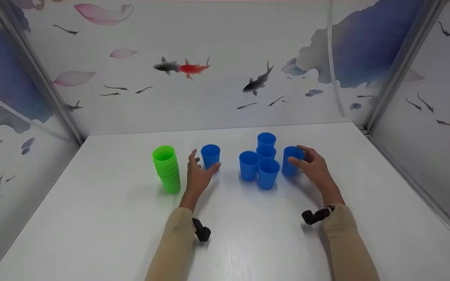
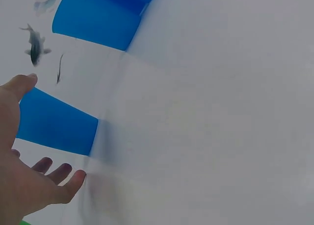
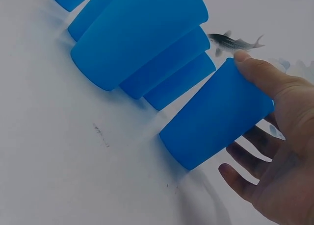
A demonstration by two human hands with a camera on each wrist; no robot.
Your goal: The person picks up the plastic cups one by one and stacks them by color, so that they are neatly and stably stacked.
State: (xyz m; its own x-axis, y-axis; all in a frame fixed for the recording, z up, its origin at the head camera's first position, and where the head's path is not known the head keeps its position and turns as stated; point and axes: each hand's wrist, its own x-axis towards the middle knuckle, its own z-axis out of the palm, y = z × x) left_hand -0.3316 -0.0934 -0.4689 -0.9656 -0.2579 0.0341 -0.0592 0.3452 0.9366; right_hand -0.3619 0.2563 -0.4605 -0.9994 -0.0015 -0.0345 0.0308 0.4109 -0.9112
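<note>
A person's left hand point(image 1: 198, 178) reaches around a blue cup point(image 1: 210, 157), its thumb and fingers spread to either side. To the left of that hand stands a stack of green cups point(image 1: 169, 177), nested upright. The right hand point(image 1: 315, 167) holds another blue cup point(image 1: 286, 166), thumb at the near side, fingers at the far right. Between the hands, nearer the right, four blue cups point(image 1: 268, 177) cluster upright on a white desk point(image 1: 244, 230). Beyond both hands, a pale wall point(image 1: 225, 105) shows painted fish.
</note>
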